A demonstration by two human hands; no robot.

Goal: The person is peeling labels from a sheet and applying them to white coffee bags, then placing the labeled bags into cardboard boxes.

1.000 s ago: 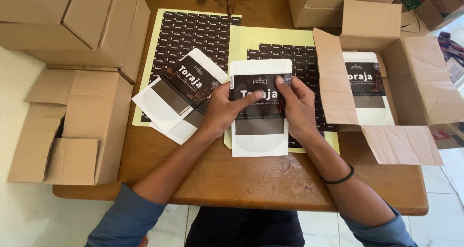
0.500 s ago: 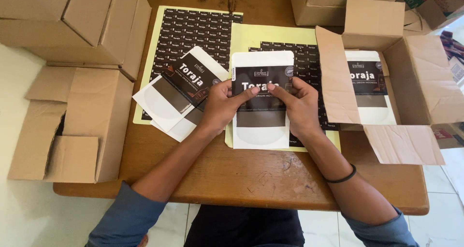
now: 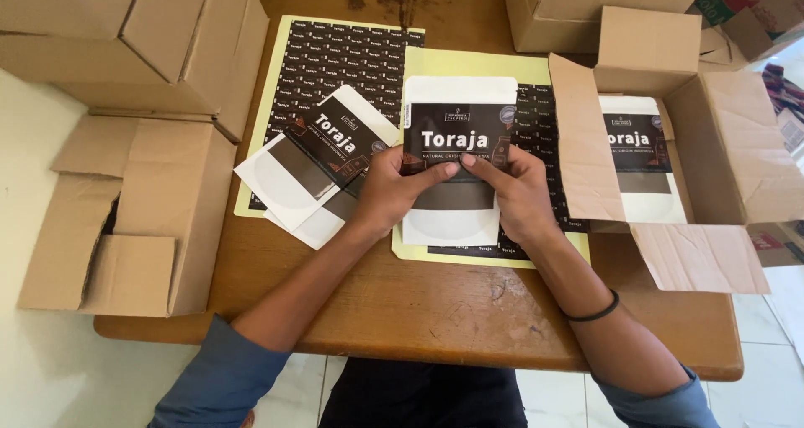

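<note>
Two hands, left hand [image 3: 394, 189] | right hand [image 3: 511, 189] | pouch [image 3: 456, 114] middle hidden

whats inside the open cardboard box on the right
In the open cardboard box lies a white pouch with a dark label, face up. Anything beneath it is covered.

A single head-worn camera looks steeply down, close over the wooden table [image 3: 419, 311] from its near edge.
</note>
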